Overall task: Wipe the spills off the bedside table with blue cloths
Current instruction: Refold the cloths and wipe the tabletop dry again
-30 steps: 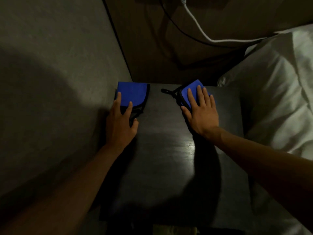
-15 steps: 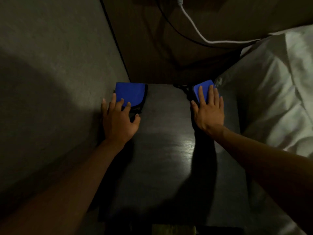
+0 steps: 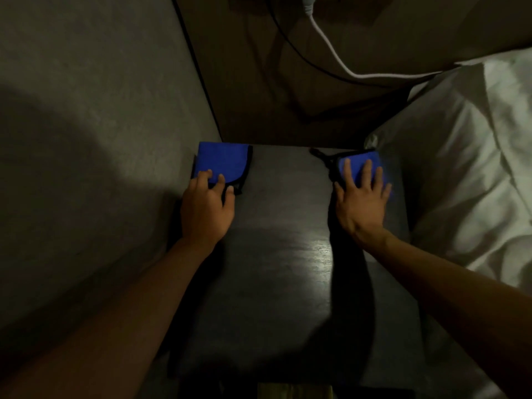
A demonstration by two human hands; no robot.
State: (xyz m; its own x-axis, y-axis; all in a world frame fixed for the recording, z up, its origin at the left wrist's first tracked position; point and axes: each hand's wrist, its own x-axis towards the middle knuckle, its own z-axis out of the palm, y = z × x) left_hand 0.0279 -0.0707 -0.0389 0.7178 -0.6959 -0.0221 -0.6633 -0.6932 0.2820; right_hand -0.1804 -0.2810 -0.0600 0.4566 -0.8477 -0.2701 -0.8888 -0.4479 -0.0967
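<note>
Dim light falls across a dark table wedged into a corner, with a grey wall on the left and white bedding pressed against its right edge. A white cable and a black cable are seen hanging down the brown back wall.

Two blue cloths are laid at the far end of the table. The left cloth, folded and edged in black, is set in the far left corner against the wall. Its near edge is pressed by the fingertips of the left hand, whose fingers are bent and not closed around anything. The right cloth is placed at the far right, just beside the bedding, with a black strap trailing from its left side. It is covered by the right hand, laid flat with fingers spread; the grip is released, palm down on the fabric. No spills can be made out on the dark surface.
</note>
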